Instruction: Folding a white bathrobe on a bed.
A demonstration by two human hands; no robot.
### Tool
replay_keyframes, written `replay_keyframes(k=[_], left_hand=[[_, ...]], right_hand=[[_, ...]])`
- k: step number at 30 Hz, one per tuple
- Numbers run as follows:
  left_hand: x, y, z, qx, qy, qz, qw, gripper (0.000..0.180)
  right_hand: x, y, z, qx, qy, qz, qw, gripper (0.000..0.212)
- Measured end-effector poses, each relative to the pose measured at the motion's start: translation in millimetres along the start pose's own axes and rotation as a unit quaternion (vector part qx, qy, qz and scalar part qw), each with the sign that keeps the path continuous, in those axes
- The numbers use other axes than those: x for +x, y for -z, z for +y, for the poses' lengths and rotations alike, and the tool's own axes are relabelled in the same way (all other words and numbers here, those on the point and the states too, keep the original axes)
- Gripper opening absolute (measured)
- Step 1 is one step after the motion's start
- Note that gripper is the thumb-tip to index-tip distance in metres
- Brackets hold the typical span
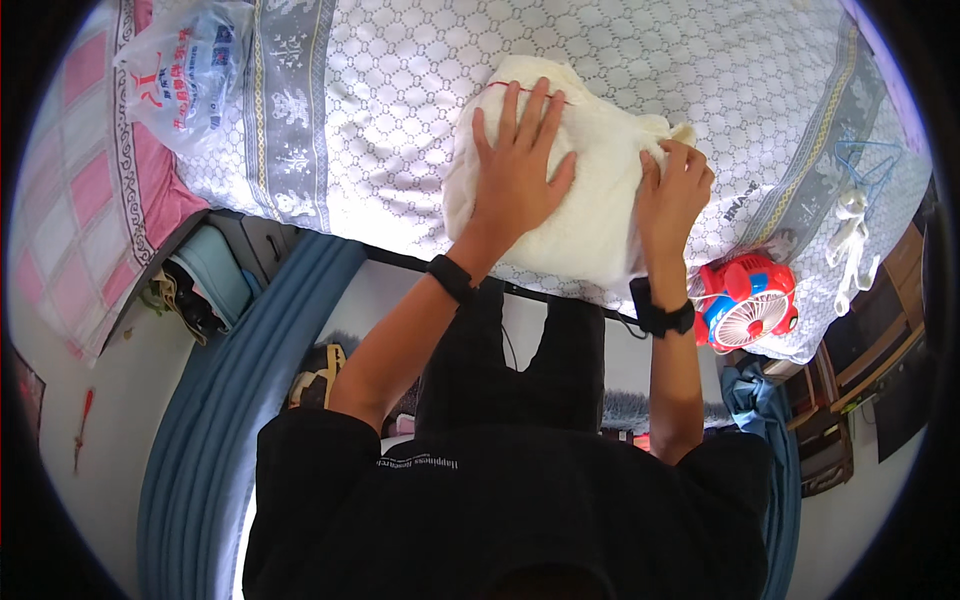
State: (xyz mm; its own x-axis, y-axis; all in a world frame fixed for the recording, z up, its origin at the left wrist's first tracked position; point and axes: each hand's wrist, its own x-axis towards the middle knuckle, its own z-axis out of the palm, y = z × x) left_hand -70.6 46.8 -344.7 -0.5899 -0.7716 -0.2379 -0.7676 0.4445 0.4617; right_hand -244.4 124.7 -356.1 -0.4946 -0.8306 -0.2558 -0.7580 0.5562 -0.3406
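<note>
A cream-coloured folded cloth (pixel 590 225) lies in a soft bundle near the front edge of the bed. A thin red line runs across its far end, and its exact kind cannot be made out. My left hand (pixel 520 165) rests flat on top of it with the fingers spread. At the bundle's right side my right hand (pixel 672 195) has its thumb and fingers bent together on a bunched edge of the cloth. Both wrists wear black bands.
The bed has a white and grey patterned cover (pixel 400 120). A clear plastic bag (pixel 190 75) lies at the far left beside pink checked bedding (pixel 85 200). To the right are a red and blue fan (pixel 745 300), a blue hanger (pixel 865 165) and a white strap (pixel 850 245).
</note>
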Motion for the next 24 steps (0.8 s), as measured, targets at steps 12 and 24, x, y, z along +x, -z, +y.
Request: replay_keyframes(k=[12, 24], left_hand=[[-4.4, -22.2, -1.0, 0.016, 0.041, -0.012, 0.999, 0.066], [4.5, -47.6, -14.2, 0.027, 0.017, 0.027, 0.999, 0.067]], right_hand=[[-22.4, -24.2, -35.4, -0.042, -0.011, -0.049, 0.998, 0.062], [-10.4, -64.9, -17.4, 0.003, -0.014, -0.003, 1.0, 0.064]])
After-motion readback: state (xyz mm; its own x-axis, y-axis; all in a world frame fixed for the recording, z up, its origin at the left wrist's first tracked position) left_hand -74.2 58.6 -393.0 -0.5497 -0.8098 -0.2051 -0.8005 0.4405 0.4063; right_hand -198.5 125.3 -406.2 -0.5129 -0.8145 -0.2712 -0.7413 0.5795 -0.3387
